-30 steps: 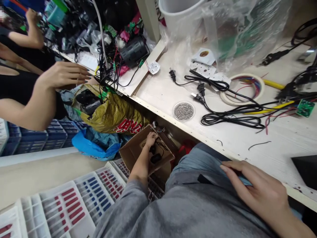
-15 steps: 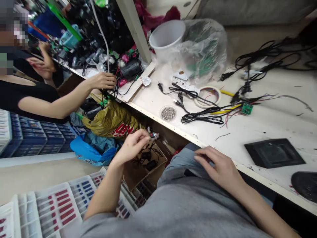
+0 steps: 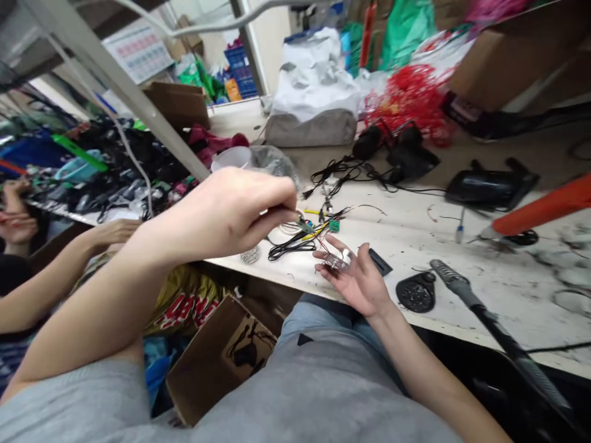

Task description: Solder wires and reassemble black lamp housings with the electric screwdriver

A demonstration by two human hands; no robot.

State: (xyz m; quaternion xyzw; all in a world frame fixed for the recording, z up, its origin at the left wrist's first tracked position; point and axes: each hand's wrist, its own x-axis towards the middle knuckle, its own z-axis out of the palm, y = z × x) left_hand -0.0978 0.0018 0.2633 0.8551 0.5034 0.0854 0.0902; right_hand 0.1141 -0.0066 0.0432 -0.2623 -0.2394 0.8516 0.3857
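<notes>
Board (image 3: 306,226), small and partly hidden, sits near the middle of the frame, pinched between the thumb and finger of my left hand (image 3: 249,212). Below it and to the right, my right hand (image 3: 362,283) is palm up, fingers spread, with a clear plastic piece (image 3: 337,263) lying against them. Thin red wires (image 3: 324,245) show between the two; I can't tell whether they join both. I judge the step in hand to be holding these parts up over the bench (image 3: 406,246), near the black cord (image 3: 295,248). The next move, I'd say, calls for keeping those wires slack and the clear piece steady on my fingers.
</notes>
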